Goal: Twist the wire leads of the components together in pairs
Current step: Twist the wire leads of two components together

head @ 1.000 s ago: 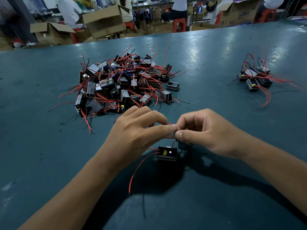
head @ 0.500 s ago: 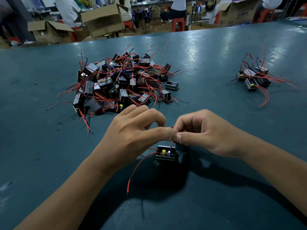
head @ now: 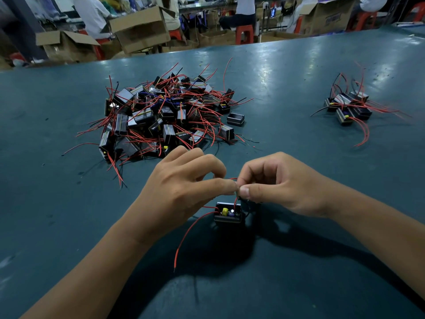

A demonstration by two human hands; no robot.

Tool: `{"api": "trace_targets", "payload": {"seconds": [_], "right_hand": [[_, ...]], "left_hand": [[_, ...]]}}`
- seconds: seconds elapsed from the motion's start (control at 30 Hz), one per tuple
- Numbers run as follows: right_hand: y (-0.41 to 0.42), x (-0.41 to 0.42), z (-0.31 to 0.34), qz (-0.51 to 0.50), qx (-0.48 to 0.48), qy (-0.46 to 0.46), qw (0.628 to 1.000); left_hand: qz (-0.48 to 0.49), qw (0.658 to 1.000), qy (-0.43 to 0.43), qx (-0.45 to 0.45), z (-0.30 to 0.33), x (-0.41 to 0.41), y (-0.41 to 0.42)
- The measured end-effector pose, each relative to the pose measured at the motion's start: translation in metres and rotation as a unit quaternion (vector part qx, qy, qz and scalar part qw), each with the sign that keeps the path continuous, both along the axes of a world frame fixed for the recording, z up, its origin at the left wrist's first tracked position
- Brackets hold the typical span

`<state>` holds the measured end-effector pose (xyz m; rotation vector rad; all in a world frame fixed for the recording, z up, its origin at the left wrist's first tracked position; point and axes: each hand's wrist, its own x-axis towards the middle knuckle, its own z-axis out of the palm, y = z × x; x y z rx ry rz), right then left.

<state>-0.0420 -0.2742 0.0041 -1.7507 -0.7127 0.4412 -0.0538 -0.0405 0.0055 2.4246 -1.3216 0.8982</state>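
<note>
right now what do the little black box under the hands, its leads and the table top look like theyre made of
Black box: likely moulded plastic, matte, with thin straight walls. Leads, such as the loose red lead: thin wire in glossy red insulation, bending in soft curves; the metal core is too small to see. Table top: smooth teal surface, perhaps painted or laminate, with scuffs and glare patches.

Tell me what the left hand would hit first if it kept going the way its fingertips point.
Almost at once the right hand: the left hand points rightward, fingertips meeting where both pinch the red wire leads.
</note>
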Motion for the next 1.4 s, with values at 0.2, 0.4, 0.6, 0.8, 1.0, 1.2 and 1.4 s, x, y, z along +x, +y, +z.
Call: {"api": "trace_targets", "payload": {"seconds": [0.2,0.4,0.6,0.8,1.0,1.2,1.4], "right_hand": [[-0.001,0.001,0.0,0.004,-0.005,-0.003,1.0],[0.0,0.001,-0.003,-0.004,-0.008,-0.03,1.0],[0.002,-0.002,-0.006,-0.068,-0.011,-0.124,0.99],[0.003,-0.004,-0.009,-0.102,-0.033,-0.219,0.97],[0.008,-0.008,-0.008,-0.13,-0.075,-0.333,0.931],[0.007,-0.006,-0.009,-0.166,-0.041,-0.262,0.95],[0.007,-0.003,-0.011,-0.204,-0.007,-0.187,0.961]], "left_hand": [[-0.002,1.0,-0.002,-0.008,-0.001,-0.001,-0.002],[-0.004,0.999,-0.006,-0.033,-0.004,0.001,-0.002],[0.019,0.991,0.072,-0.114,-0.011,0.002,-0.009],[0.019,0.954,0.227,-0.194,-0.011,-0.005,-0.016],[0.051,0.878,0.373,-0.295,-0.011,-0.012,-0.027],[0.08,0.891,0.333,-0.299,-0.008,-0.015,-0.03],[0.083,0.917,0.275,-0.275,-0.004,-0.019,-0.031]]}}
